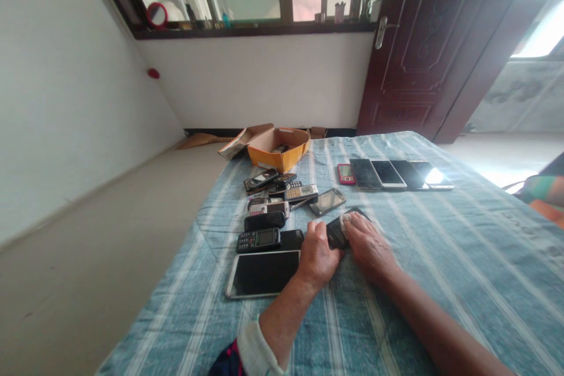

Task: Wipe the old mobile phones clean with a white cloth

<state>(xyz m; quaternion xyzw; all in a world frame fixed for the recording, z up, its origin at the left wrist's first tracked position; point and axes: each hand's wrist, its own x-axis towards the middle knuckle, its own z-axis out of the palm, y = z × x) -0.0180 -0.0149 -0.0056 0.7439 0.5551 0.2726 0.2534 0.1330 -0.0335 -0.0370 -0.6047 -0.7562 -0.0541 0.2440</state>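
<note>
A black mobile phone (335,235) is held low over the tablecloth. My left hand (318,255) is closed round its left end. My right hand (368,244) presses on its upper face, fingers bent over a small white cloth (343,223) that may be tissue. The fingers hide much of the phone. Just beyond it lies a grey touchscreen phone (328,201). To the left of my hands are a white tablet (264,274), a black keypad phone (259,239) and a dark phone (291,240) partly behind my left hand.
Several older phones (268,208) are heaped at the table's left side, before an open orange cardboard box (282,158) with phones inside. A row of several smartphones (388,174) and a red phone (346,174) lies at the far right. Striped blue cloth (440,258) covers the table.
</note>
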